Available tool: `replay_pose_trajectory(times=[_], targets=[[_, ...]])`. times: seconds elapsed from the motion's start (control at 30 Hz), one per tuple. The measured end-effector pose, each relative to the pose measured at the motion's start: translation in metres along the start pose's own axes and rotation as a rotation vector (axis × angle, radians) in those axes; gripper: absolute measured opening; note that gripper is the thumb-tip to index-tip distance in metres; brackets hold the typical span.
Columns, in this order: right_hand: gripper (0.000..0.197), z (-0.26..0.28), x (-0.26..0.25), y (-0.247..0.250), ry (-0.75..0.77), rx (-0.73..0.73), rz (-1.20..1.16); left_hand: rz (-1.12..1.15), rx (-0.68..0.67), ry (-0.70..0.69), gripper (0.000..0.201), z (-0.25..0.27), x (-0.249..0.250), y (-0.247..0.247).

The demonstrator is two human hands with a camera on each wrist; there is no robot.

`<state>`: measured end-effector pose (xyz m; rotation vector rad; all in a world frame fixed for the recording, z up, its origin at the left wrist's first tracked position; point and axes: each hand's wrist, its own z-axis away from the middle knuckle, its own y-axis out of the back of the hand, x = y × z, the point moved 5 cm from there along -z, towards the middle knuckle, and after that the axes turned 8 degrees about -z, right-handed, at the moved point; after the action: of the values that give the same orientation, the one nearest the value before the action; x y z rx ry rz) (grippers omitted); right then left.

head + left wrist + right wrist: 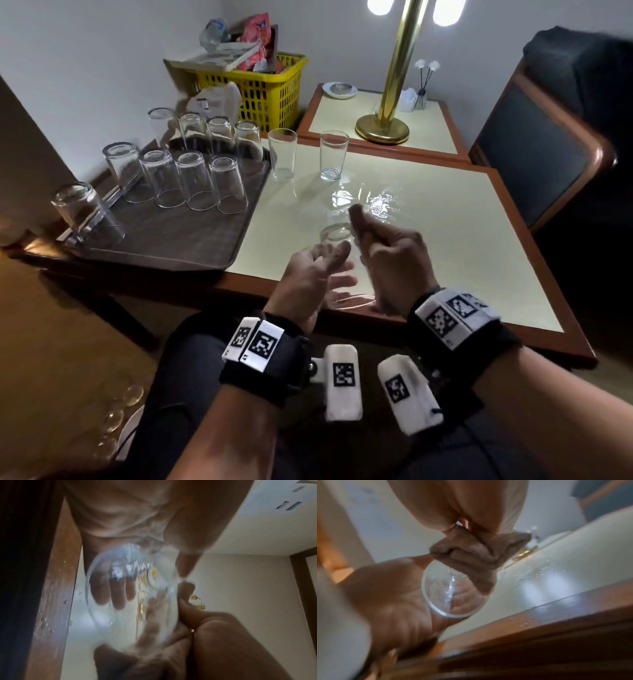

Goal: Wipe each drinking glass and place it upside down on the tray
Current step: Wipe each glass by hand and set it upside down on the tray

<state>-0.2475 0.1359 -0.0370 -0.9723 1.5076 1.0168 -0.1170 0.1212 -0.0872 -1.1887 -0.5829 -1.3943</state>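
A clear drinking glass [337,245] is held over the table's near edge, with its base pointing away from me. My left hand [323,262] grips it from the left; through the glass [132,601] in the left wrist view I see its fingers wrapped round the wall. My right hand [373,236] pinches a brown cloth [358,217] against the glass's far end. In the right wrist view the bunched cloth [476,555] lies on the glass [453,593]. Several glasses stand upside down on the dark tray [164,236]. Two upright glasses [282,156] [333,156] stand behind on the table.
Water drops [375,202] shine on the cream tabletop just past my hands. A brass lamp [385,126] stands on the second table behind. A yellow basket [270,85] sits at the back, and a chair [541,154] at the right.
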Motion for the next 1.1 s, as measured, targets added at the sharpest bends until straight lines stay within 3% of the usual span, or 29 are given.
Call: replay_pose_trajectory(times=[0.07,0.13,0.2,0.27,0.3,0.37,0.43,0.47,0.57,0.63,0.7,0.77,0.87,0.93,1.0,1.07,1.1], targets=[[0.024,0.004,0.002,-0.004,0.011,-0.043,-0.031,0.058,0.122,-0.057,0.057,0.0,0.003,0.005],[0.033,0.023,0.003,-0.015,0.031,-0.167,0.025,0.159,0.253,-0.009,0.07,-0.003,-0.001,0.013],[0.035,0.027,0.008,-0.013,0.025,-0.144,0.047,0.131,0.158,0.081,0.069,-0.006,-0.008,0.012],[0.029,0.015,0.009,0.0,0.008,-0.021,0.01,0.022,-0.013,0.053,0.06,-0.003,-0.012,-0.001],[0.028,0.011,0.01,0.004,0.016,0.021,-0.001,0.023,-0.031,0.019,0.061,-0.003,-0.012,-0.004],[0.029,0.015,0.009,0.001,0.04,-0.022,0.011,0.103,0.084,0.006,0.078,-0.005,-0.011,-0.002],[0.037,0.027,0.01,-0.009,0.029,-0.159,0.006,0.201,0.191,0.076,0.085,-0.009,-0.014,0.003],[0.038,0.03,0.01,-0.01,0.011,-0.18,-0.022,0.202,0.154,0.109,0.079,-0.011,-0.018,0.005],[0.025,0.013,0.012,0.003,0.022,-0.014,-0.029,0.13,-0.027,0.059,0.051,-0.006,-0.019,-0.005],[0.024,0.009,0.012,0.004,0.027,-0.001,-0.046,0.125,0.046,0.0,0.066,-0.006,-0.017,-0.002],[0.027,0.019,0.011,-0.006,-0.016,-0.15,-0.056,0.184,0.177,0.028,0.08,-0.009,-0.016,0.007],[0.028,0.023,0.011,-0.012,-0.032,-0.205,-0.065,0.209,0.128,0.097,0.082,-0.013,-0.021,0.011],[0.027,0.007,0.013,-0.002,0.006,-0.053,-0.075,0.164,-0.069,0.029,0.064,-0.006,-0.02,0.0],[0.028,0.008,0.012,-0.002,0.018,-0.068,-0.052,0.176,0.006,-0.011,0.064,-0.006,-0.018,0.004],[0.031,0.023,0.011,-0.011,0.008,-0.213,-0.014,0.209,0.149,0.024,0.075,-0.011,-0.018,0.016],[0.025,0.03,0.006,-0.015,0.001,-0.244,-0.062,0.212,0.09,0.091,0.077,-0.014,-0.02,0.02],[0.023,0.022,0.008,-0.011,-0.004,-0.174,-0.066,0.191,0.001,0.088,0.073,-0.012,-0.018,0.015]])
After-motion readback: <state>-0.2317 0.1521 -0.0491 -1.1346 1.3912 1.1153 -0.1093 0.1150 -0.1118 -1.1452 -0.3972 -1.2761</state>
